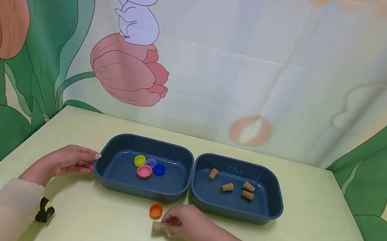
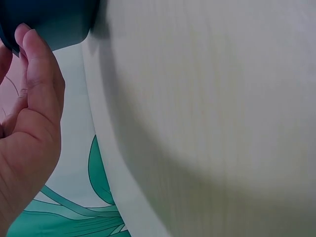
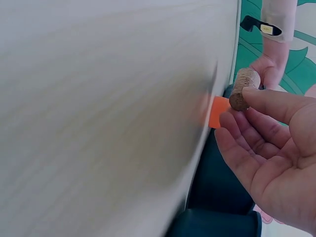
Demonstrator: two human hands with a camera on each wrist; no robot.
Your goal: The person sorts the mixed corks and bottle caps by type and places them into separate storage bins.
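Note:
My right hand [image 1: 195, 225] pinches a cork [image 3: 245, 89] between thumb and fingers, just above the table in front of the two trays. In the head view that cork lies sideways beside an orange bottle cap [image 1: 156, 211] on the table. My left hand [image 1: 69, 159] touches the left end of the left blue tray [image 1: 110, 183] with fairly straight fingers. In that tray are a yellow cap [image 1: 139, 160], a pink cap [image 1: 144, 171], a purple cap [image 1: 150, 162] and a blue cap [image 1: 159, 169]. Several corks [image 1: 227, 187] lie in the right blue tray [image 1: 231, 213].
The two trays stand side by side on a pale wooden table [image 1: 95, 223]. Behind it hangs a printed cloth [image 1: 208, 54] with a rabbit and flowers. Black wrist cameras sit on both sleeves.

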